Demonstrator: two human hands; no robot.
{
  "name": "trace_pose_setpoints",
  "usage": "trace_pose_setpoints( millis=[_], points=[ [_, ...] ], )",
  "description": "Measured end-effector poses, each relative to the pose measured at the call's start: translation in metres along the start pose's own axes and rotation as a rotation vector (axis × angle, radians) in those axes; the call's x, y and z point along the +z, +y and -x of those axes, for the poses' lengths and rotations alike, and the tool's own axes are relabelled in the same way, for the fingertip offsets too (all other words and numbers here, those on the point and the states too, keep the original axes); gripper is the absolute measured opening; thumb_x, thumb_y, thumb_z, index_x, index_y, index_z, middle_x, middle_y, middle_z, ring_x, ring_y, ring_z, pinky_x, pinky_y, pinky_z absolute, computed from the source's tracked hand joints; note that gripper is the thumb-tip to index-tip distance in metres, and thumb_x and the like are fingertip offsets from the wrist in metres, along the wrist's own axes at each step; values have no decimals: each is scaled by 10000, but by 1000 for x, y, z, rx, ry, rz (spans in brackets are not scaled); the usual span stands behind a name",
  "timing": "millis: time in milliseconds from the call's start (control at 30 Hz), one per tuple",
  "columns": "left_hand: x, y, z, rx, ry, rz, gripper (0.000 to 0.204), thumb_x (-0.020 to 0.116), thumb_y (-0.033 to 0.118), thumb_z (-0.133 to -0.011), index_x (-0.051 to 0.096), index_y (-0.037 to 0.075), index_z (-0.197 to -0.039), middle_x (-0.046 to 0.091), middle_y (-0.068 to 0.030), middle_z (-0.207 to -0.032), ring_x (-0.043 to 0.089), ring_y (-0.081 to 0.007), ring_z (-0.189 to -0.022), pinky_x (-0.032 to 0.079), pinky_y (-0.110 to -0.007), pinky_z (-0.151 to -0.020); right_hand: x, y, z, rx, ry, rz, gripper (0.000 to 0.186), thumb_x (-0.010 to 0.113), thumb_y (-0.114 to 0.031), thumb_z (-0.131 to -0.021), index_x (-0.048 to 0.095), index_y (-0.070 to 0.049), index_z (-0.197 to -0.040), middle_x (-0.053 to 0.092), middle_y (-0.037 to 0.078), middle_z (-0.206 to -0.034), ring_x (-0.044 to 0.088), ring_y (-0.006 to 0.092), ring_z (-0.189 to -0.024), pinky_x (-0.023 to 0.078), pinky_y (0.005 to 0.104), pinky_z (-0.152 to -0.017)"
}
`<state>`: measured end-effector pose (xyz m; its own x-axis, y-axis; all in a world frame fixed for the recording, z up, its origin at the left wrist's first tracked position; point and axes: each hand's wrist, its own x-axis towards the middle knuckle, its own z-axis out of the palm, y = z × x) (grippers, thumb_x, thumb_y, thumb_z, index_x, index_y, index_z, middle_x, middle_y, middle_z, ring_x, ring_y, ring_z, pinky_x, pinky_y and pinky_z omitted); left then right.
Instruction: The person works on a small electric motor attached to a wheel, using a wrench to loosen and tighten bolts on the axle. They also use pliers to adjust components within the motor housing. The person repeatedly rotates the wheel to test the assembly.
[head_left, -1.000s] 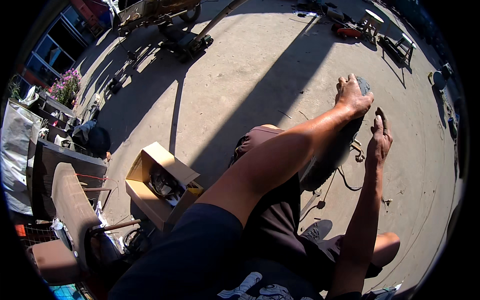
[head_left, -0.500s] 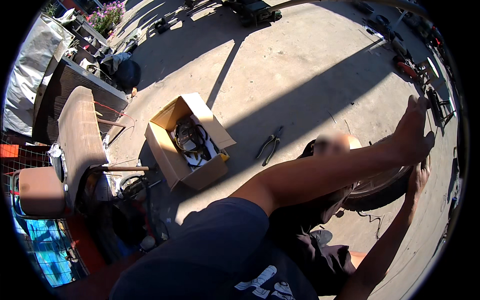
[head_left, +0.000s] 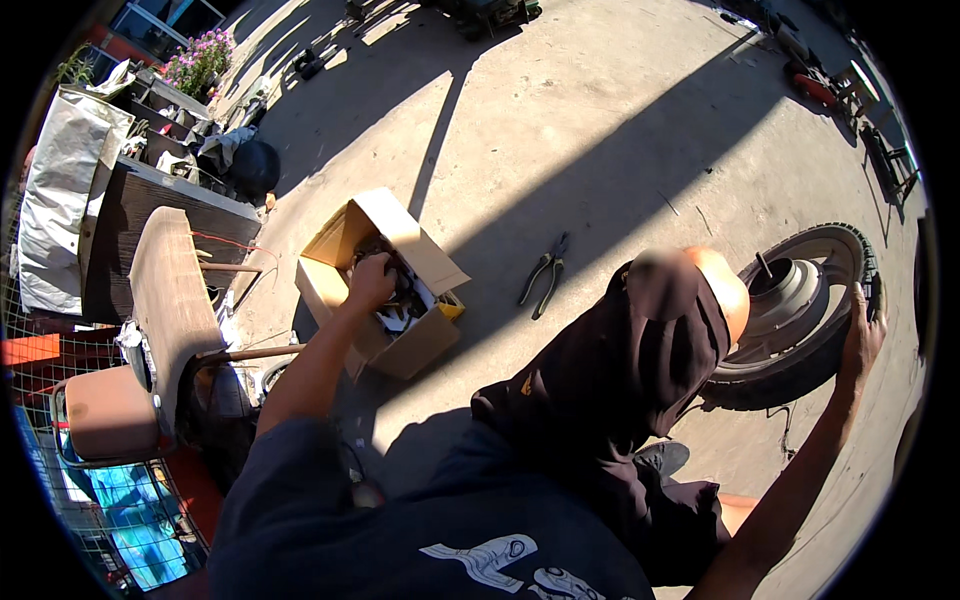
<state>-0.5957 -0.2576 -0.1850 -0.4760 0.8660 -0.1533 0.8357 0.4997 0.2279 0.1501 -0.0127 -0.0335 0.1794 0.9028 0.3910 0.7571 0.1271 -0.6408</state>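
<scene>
My left hand [head_left: 372, 282] reaches into an open cardboard box [head_left: 405, 225], its fingers curled down on dark parts [head_left: 404, 299] lying inside. What it grips there is hidden. At the right, my right hand [head_left: 862, 335] holds the outer edge of a wheel [head_left: 808, 345] with a black tyre, a spoked rim and a wide grey hub. One finger lies along the tyre's side, and the others go over the tread. The wheel stands tilted beside my bent knee, and a thin rod sticks up from its hub.
Pliers [head_left: 543, 276] with dark handles lie on the concrete between the box and my leg. Left of the box stand a worn brown board [head_left: 172, 285] and a brown padded seat [head_left: 112, 412]. A red tool [head_left: 815, 88] lies far right.
My left arm has swung from above the wheel at the right over to the box at the left, its hand now inside. My right hand stays on the tyre.
</scene>
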Motion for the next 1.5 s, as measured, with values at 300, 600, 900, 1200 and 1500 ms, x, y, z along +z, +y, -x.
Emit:
trace_pose_setpoints(
  millis=[300,600,900,1200,1500],
  points=[
    [68,-15,-16,408,-484,-736,620,762,181,-676,632,215,-1281,395,-125,-1501,254,-382,-1420,195,-637,-1122,-1,-23,15,52,57,-75,585,638,-324,-940,475,-5,-1402,555,201,-1309,599,271,-1133,510,345,-949],
    [80,-22,-22,674,-277,-674,557,527,222,-903,449,128,-1447,388,-136,-1510,245,-359,-1452,97,-591,-1179,-3,-29,19,12,119,112,549,636,-271,-936,494,10,-1386,488,185,-1392,457,292,-1301,345,369,-1089],
    [66,-39,-19,753,-180,-543,493,507,230,-902,512,88,-1375,406,-256,-1436,296,-462,-1384,119,-655,-1145,-3,-36,20,24,120,111,647,653,-347,-884,475,-14,-1410,415,218,-1465,427,360,-1347,358,431,-1115],
    [-2,2,9,498,-241,-457,321,647,169,-832,609,149,-1150,535,-268,-1101,571,-454,-1016,415,-604,-870,6,-61,24,63,140,93,681,656,-299,-820,482,36,-1387,381,226,-1462,451,370,-1323,379,424,-1114],
    [-75,-35,0,126,23,-331,299,562,45,-874,537,102,-1166,531,-283,-980,556,-488,-880,445,-528,-746,9,-66,28,36,204,94,611,690,-273,-813,539,-26,-1351,402,219,-1435,415,393,-1300,364,444,-1094]
  ],
)
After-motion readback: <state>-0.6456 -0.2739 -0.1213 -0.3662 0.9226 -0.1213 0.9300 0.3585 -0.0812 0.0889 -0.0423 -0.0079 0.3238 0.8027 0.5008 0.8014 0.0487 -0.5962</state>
